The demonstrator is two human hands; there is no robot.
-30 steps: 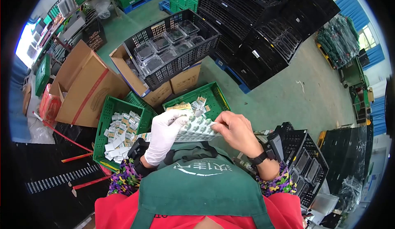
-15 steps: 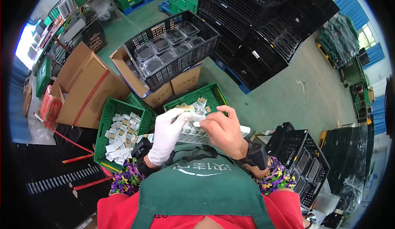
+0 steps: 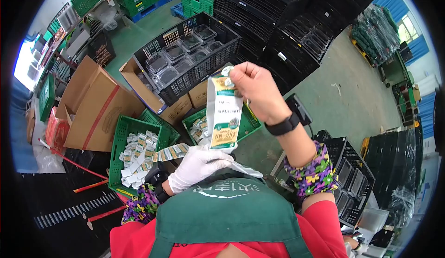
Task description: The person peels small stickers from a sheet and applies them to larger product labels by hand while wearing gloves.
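My bare right hand (image 3: 257, 91) is raised, its thumb and fingers pinching the top end of a label strip (image 3: 225, 114) printed in white, green and orange. The strip hangs down nearly flat towards my gloved left hand (image 3: 197, 167), which is closed on its lower part in front of the apron. A narrower printed length of labels (image 3: 171, 152) runs from behind my left hand to a green crate (image 3: 112, 163) on the left. Many small folded labels (image 3: 139, 151) fill that crate. Behind the hanging strip stands a second green crate (image 3: 252, 127) with more folded labels.
Ahead, a black crate (image 3: 199, 67) with clear plastic boxes rests on cardboard cartons (image 3: 178, 109). A large open carton (image 3: 95, 109) stands left. Stacked black crates (image 3: 259, 21) rise behind. Another black crate (image 3: 352, 179) of clear boxes is at right, with a person's hand (image 3: 354, 243) below it.
My right hand has moved up and away from my left, drawing the label strip out between them. My left hand has dropped slightly towards the apron.
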